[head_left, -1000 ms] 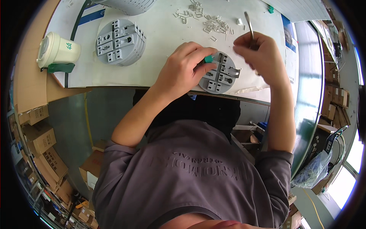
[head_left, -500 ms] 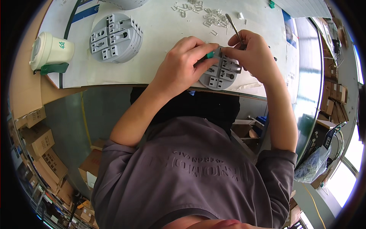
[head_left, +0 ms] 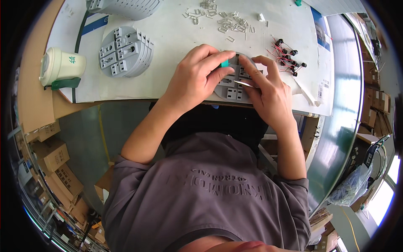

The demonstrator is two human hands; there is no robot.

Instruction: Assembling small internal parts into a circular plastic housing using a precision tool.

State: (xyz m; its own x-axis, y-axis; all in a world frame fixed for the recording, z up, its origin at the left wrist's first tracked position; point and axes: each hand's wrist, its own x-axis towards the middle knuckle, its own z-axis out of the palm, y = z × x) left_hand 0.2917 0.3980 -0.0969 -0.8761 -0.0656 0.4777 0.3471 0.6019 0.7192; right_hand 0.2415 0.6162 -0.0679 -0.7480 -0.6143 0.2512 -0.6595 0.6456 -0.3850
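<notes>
In front of me at the table's near edge lies a round grey plastic disc (head_left: 231, 93) with raised slotted blocks. My left hand (head_left: 197, 71) is over its left side, thumb and fingers closed round a small green piece (head_left: 224, 64), partly hidden by the fingers. My right hand (head_left: 270, 90) bends over the disc's right side, index fingertip on its far part. A slim pointed metal tool (head_left: 244, 84) sticks out of the right hand toward the disc's middle; its other end is hidden in the hand.
A stack of like grey discs (head_left: 126, 54) stands at the left, another stack (head_left: 126, 8) behind it. Several clear U-shaped pieces (head_left: 233, 23) lie scattered at the back. Small black parts with red wires (head_left: 289, 59) lie at the right. A cream lidded cup (head_left: 63, 65) is far left.
My right hand has come down and left onto the disc, and the metal tool has swung from pointing up to lying low over the disc. The left hand keeps hold of the green piece.
</notes>
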